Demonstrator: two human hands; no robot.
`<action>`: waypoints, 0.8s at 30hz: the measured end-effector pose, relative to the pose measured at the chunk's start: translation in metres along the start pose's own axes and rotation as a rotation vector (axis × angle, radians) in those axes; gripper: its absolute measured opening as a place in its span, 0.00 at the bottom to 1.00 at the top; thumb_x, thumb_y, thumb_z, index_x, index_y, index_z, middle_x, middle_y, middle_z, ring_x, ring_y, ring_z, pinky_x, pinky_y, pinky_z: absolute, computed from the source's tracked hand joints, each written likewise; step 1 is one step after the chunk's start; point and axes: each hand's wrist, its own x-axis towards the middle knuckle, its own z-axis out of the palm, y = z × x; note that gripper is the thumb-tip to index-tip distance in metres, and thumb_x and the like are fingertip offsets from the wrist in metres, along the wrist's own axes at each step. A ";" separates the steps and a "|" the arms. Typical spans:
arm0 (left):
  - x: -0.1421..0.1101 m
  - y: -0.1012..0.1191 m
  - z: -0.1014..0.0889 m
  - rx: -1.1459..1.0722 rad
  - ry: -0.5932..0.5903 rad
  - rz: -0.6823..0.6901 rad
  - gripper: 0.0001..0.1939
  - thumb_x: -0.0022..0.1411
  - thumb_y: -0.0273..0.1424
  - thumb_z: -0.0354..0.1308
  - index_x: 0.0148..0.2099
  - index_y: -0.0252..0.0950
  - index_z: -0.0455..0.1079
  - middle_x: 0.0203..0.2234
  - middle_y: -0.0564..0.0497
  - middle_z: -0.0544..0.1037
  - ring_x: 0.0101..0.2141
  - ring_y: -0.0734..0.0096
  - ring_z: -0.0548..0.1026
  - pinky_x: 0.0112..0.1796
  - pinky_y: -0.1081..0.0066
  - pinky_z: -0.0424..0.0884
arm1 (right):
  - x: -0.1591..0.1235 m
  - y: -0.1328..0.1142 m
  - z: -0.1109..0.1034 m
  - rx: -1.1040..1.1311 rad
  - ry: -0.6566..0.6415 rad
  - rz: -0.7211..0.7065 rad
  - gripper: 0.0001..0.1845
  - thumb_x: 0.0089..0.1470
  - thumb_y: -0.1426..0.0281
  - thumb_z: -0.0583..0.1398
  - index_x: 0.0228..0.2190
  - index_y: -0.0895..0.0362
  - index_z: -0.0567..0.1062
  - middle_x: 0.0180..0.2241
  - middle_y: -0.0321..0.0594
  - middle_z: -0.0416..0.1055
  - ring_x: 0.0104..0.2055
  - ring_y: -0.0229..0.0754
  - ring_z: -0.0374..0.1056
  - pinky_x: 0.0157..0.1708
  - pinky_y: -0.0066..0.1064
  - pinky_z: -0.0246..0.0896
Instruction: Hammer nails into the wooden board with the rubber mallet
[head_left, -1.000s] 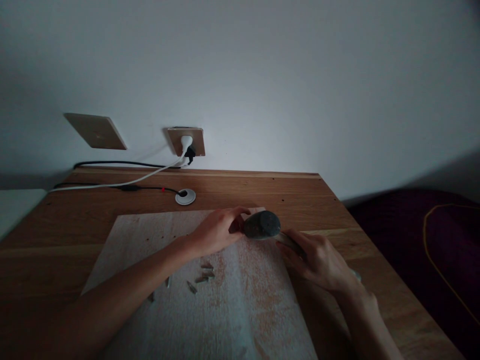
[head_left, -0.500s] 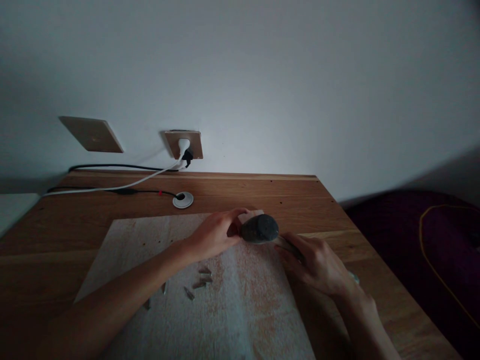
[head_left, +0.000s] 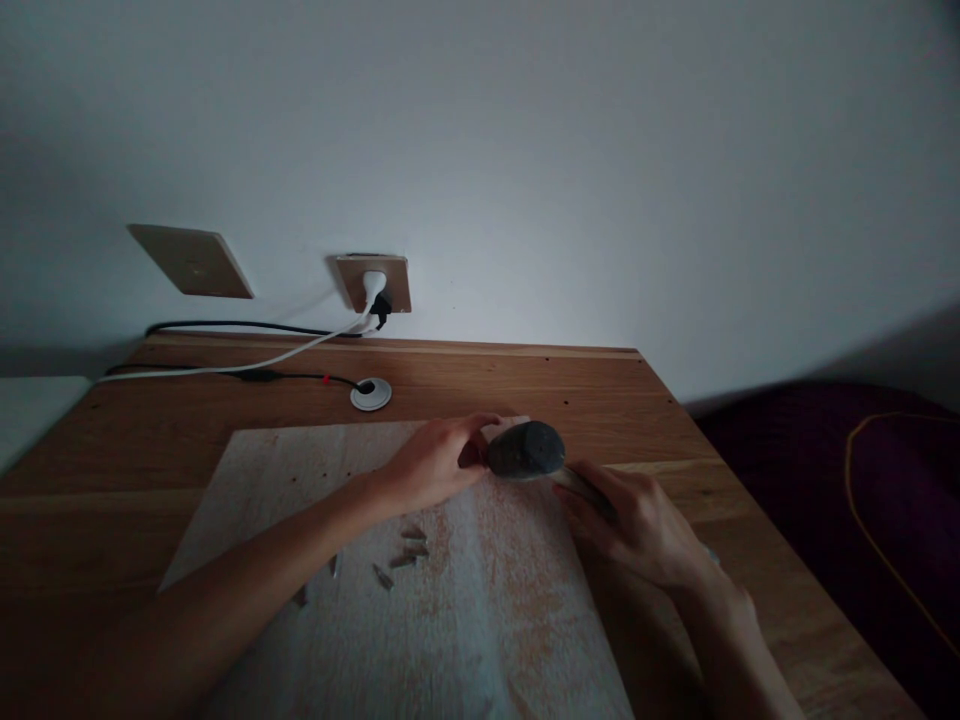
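Observation:
My right hand (head_left: 637, 525) is wrapped round the handle of a mallet with a dark, rounded head (head_left: 526, 450). That head is over the far right corner of a whitewashed wooden board (head_left: 480, 630). Just left of it, my left hand (head_left: 431, 460) rests on the board with thumb and forefinger curled together. Whatever they pinch is hidden by the fingers and the mallet head. Several small, pointed, shiny pieces (head_left: 383, 577) lie loose on the board, nearer to me than my left hand. A few small dark holes show near the board's far left edge.
The board lies on a brown wooden tabletop (head_left: 480, 375) against a pale wall. At the back are a round cable grommet (head_left: 371, 394), a wall socket (head_left: 375, 283) with plugs, and white and black cables. Dark purple fabric (head_left: 810, 480) is beyond the table's right edge.
The whole view has shifted slightly. The mallet head now covers a little more of the board's far corner; both hands keep nearly the same place and hold.

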 end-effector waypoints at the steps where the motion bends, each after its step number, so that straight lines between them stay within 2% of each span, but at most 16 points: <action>1: 0.000 -0.001 0.000 0.005 0.001 -0.001 0.27 0.59 0.21 0.65 0.61 0.39 0.75 0.44 0.49 0.87 0.40 0.64 0.84 0.43 0.67 0.77 | 0.001 -0.001 0.001 0.021 0.006 0.026 0.14 0.70 0.61 0.57 0.35 0.55 0.75 0.25 0.38 0.74 0.24 0.44 0.70 0.25 0.34 0.57; 4: 0.000 -0.003 0.002 0.015 0.021 -0.008 0.28 0.59 0.20 0.66 0.61 0.37 0.74 0.40 0.49 0.86 0.37 0.65 0.83 0.39 0.68 0.77 | 0.007 -0.010 0.001 0.094 0.028 0.118 0.14 0.70 0.58 0.58 0.38 0.55 0.76 0.25 0.35 0.74 0.24 0.42 0.70 0.25 0.32 0.59; 8: -0.001 -0.007 0.003 0.030 0.020 -0.003 0.29 0.59 0.20 0.66 0.62 0.37 0.73 0.39 0.49 0.86 0.38 0.63 0.84 0.40 0.68 0.78 | 0.005 -0.030 -0.012 0.174 0.019 0.208 0.16 0.72 0.58 0.56 0.36 0.54 0.76 0.24 0.33 0.70 0.24 0.39 0.67 0.23 0.29 0.61; 10: -0.001 -0.010 0.004 0.059 0.014 0.013 0.33 0.59 0.20 0.66 0.66 0.38 0.70 0.39 0.49 0.86 0.38 0.63 0.84 0.41 0.66 0.78 | -0.005 -0.039 -0.019 0.242 0.022 0.265 0.16 0.72 0.56 0.56 0.43 0.54 0.76 0.25 0.32 0.68 0.24 0.38 0.66 0.22 0.27 0.62; 11: -0.001 -0.011 0.005 0.069 0.011 0.018 0.36 0.59 0.20 0.66 0.68 0.38 0.67 0.39 0.50 0.86 0.38 0.63 0.84 0.42 0.66 0.78 | -0.011 -0.044 -0.020 0.333 0.042 0.334 0.16 0.71 0.54 0.57 0.45 0.53 0.75 0.25 0.30 0.65 0.23 0.37 0.64 0.22 0.27 0.63; 13: -0.001 -0.014 0.005 0.074 -0.009 0.021 0.39 0.60 0.21 0.66 0.71 0.38 0.64 0.39 0.50 0.87 0.38 0.62 0.84 0.43 0.64 0.78 | -0.025 -0.054 -0.019 0.544 0.011 0.481 0.18 0.69 0.49 0.59 0.44 0.50 0.72 0.23 0.26 0.61 0.18 0.35 0.58 0.16 0.25 0.58; 15: -0.001 -0.016 0.006 0.081 -0.023 0.025 0.39 0.60 0.21 0.65 0.72 0.38 0.63 0.39 0.50 0.86 0.39 0.62 0.84 0.43 0.64 0.77 | -0.037 -0.067 -0.011 0.651 -0.003 0.607 0.21 0.65 0.46 0.63 0.45 0.48 0.74 0.21 0.25 0.61 0.15 0.34 0.55 0.13 0.24 0.54; 17: -0.003 -0.018 0.006 0.084 -0.022 0.035 0.38 0.60 0.21 0.65 0.71 0.39 0.64 0.40 0.49 0.86 0.40 0.61 0.83 0.43 0.64 0.76 | -0.048 -0.082 0.003 0.684 0.058 0.745 0.24 0.60 0.44 0.67 0.48 0.45 0.77 0.22 0.28 0.66 0.15 0.35 0.58 0.11 0.24 0.54; 18: -0.003 -0.018 0.006 0.079 -0.021 0.042 0.37 0.60 0.21 0.64 0.71 0.39 0.65 0.41 0.49 0.86 0.40 0.62 0.83 0.42 0.65 0.75 | -0.052 -0.089 0.011 0.725 0.124 0.794 0.26 0.56 0.44 0.69 0.50 0.43 0.78 0.28 0.33 0.74 0.20 0.39 0.68 0.14 0.25 0.63; 19: -0.004 -0.019 0.006 0.069 -0.021 0.050 0.37 0.60 0.21 0.64 0.70 0.40 0.65 0.41 0.49 0.86 0.39 0.63 0.83 0.42 0.66 0.75 | -0.056 -0.096 0.018 0.773 0.205 0.833 0.28 0.53 0.43 0.71 0.51 0.41 0.79 0.39 0.38 0.80 0.30 0.42 0.77 0.23 0.27 0.73; 20: -0.004 -0.019 0.006 0.060 -0.025 0.058 0.36 0.61 0.21 0.63 0.70 0.40 0.66 0.41 0.49 0.86 0.39 0.63 0.83 0.41 0.66 0.75 | -0.058 -0.101 0.026 0.815 0.269 0.867 0.29 0.53 0.44 0.71 0.52 0.39 0.79 0.50 0.40 0.81 0.40 0.44 0.80 0.32 0.28 0.78; 21: -0.004 -0.019 0.005 0.053 -0.030 0.065 0.35 0.61 0.21 0.63 0.70 0.40 0.66 0.41 0.49 0.86 0.39 0.63 0.83 0.41 0.66 0.74 | -0.060 -0.105 0.032 0.834 0.295 0.888 0.28 0.54 0.44 0.71 0.53 0.39 0.79 0.54 0.40 0.79 0.44 0.45 0.81 0.36 0.28 0.79; 22: -0.004 -0.018 0.005 0.054 -0.031 0.069 0.35 0.61 0.22 0.63 0.70 0.39 0.66 0.41 0.49 0.86 0.39 0.63 0.83 0.41 0.66 0.74 | -0.061 -0.107 0.036 0.850 0.299 0.898 0.28 0.55 0.46 0.71 0.54 0.40 0.80 0.52 0.41 0.80 0.44 0.45 0.81 0.37 0.28 0.80; 24: -0.003 -0.017 0.006 0.075 -0.022 0.060 0.35 0.61 0.22 0.63 0.70 0.37 0.66 0.41 0.47 0.86 0.40 0.61 0.83 0.41 0.66 0.74 | -0.058 -0.111 0.042 0.862 0.288 0.902 0.28 0.57 0.48 0.70 0.56 0.41 0.79 0.43 0.41 0.82 0.39 0.46 0.82 0.31 0.29 0.80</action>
